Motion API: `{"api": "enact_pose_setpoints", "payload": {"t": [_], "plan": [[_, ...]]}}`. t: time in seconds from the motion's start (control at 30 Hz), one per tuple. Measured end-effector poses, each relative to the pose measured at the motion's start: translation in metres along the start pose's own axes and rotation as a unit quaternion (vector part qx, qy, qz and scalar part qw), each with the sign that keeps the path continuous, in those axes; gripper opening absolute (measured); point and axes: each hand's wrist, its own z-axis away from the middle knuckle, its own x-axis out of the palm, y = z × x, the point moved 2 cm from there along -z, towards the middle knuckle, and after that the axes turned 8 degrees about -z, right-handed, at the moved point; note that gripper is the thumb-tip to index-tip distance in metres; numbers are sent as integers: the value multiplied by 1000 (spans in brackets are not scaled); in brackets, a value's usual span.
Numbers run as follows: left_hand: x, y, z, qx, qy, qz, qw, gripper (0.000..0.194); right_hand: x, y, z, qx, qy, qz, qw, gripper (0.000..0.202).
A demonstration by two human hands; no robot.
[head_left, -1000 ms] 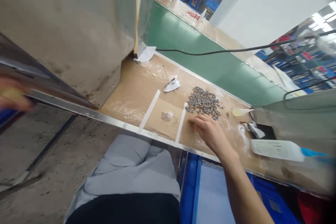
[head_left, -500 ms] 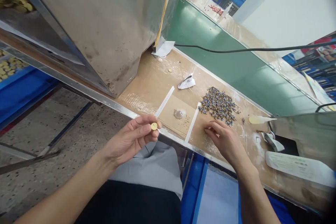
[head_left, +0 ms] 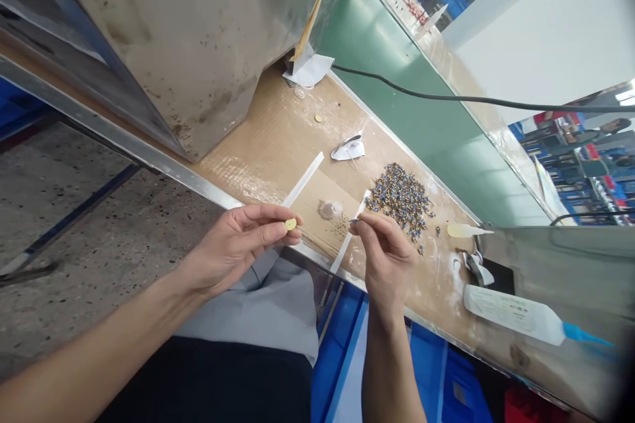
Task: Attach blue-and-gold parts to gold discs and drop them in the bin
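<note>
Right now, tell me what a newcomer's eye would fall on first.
Probably the heap of small blue and gold parts on the brown bench, just beyond the right grip. Next comes the yellow disc pinched in the left grip, then the white bottle with a blue tip on the right.

Forearms (head_left: pixel 389 370) show bare behind the fingers (head_left: pixel 265 234), which are likewise bare; below the fingers appear grey, creased trousers (head_left: pixel 253 324), and farther below them a plain, near-black top (head_left: pixel 213 383).
</note>
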Motion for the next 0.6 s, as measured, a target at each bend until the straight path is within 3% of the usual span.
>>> {"api": "enact_pose_setpoints", "payload": {"t": [0.3,0.6], "plan": [[-3,-6,0,17,-6,-12,1000,17,18,-8,-11,-126,-21,150,980,17],[0,-4,-1,11,-7,-10,1000,21,20,-8,-11,-155,-58,185,969,23]]}}
